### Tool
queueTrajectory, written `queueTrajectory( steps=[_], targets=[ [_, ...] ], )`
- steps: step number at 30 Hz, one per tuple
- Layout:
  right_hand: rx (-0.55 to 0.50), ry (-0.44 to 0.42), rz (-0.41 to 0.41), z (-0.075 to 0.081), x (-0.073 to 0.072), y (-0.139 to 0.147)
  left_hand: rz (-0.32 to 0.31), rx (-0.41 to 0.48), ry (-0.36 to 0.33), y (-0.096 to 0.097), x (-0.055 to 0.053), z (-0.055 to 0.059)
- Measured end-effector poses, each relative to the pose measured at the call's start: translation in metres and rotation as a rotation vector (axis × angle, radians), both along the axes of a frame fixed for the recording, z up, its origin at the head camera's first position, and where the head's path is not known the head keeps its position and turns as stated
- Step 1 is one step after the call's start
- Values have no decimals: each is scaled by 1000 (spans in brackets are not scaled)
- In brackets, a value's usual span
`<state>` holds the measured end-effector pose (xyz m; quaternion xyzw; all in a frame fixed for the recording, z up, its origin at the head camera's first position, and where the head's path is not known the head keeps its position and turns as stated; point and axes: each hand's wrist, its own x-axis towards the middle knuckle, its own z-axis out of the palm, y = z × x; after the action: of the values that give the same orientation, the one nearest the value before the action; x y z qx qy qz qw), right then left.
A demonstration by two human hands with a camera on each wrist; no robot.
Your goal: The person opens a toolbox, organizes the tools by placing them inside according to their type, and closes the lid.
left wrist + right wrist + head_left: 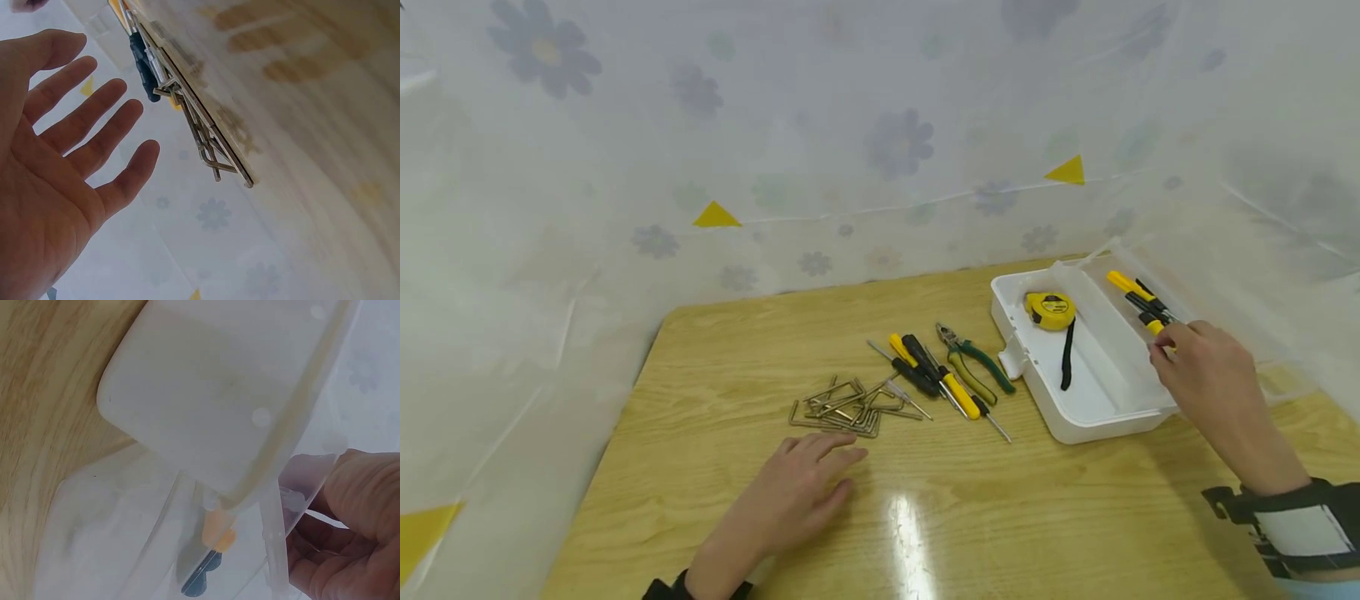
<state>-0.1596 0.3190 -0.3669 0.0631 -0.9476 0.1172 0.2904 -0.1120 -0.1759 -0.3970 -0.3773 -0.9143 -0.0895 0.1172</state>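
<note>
My left hand (801,492) hovers low over the table just in front of a heap of metal hex keys (850,408). In the left wrist view its fingers (106,140) are spread and loosely bent, with nothing in them. My right hand (1213,379) reaches over the right compartment of a white toolbox (1108,429). Its fingertips pinch a yellow-and-black screwdriver (1151,322), whose far part is hidden by the hand. Beside it in that compartment lie more yellow and black tools (1123,282). In the right wrist view the box wall (206,394) partly covers the curled fingers (319,550).
Several screwdrivers (958,393) lie in a loose pile right of the hex keys. Pliers (977,358) with green handles rest between that pile and the toolbox. A yellow tape measure (1050,310) with a black strap occupies the left compartment. Flowered sheeting (850,167) hangs behind the table.
</note>
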Motion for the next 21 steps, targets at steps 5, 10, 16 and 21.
queueTrajectory(
  steps=[5, 10, 16, 21],
  targets=[
    [13, 15, 14, 1, 0, -1, -1, 6, 5, -1, 0, -1],
    [12, -72, 6, 3, 0, -5, -4, 13, 4, -1, -1, -1],
    [63, -297, -70, 8, -2, -11, -3, 16, 6, -2, -1, -1],
    [130, -421, -118, 10, -4, -13, 9, 16, 5, -3, 1, 0]
  ],
)
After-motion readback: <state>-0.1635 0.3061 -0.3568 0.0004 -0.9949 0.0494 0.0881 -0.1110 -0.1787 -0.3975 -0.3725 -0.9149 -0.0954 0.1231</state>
